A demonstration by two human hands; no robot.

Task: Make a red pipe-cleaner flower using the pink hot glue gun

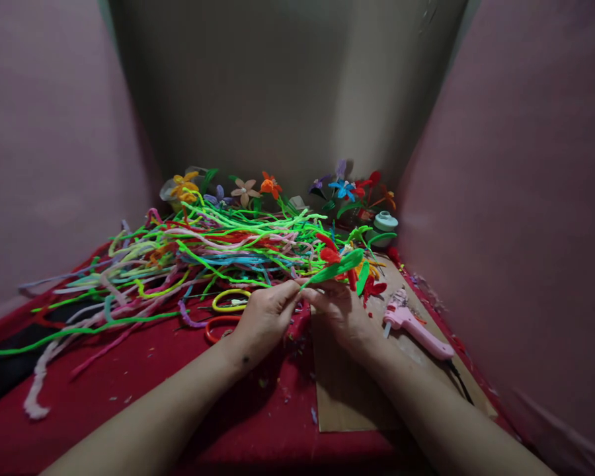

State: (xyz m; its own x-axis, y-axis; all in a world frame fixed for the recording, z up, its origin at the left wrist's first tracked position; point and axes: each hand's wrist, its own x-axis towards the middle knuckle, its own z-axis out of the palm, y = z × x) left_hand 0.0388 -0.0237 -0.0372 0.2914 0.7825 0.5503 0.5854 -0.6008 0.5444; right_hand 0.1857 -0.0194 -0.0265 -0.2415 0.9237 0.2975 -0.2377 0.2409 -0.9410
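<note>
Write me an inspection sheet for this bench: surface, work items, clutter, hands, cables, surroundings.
Surface: red cloth, with scraps; cardboard at right.
Work items: green pipe-cleaner leaf in hand; pink glue gun lying on the cardboard.
Clutter: heaped loose pipe cleaners; yellow and red scissor handles.
Hands: left hand pinches the leaf's base; right hand beside it, grip partly hidden.
Cables: dark cord at the glue gun's handle.
Surroundings: pipe-cleaner flowers, grey back wall, pink sides.
</note>
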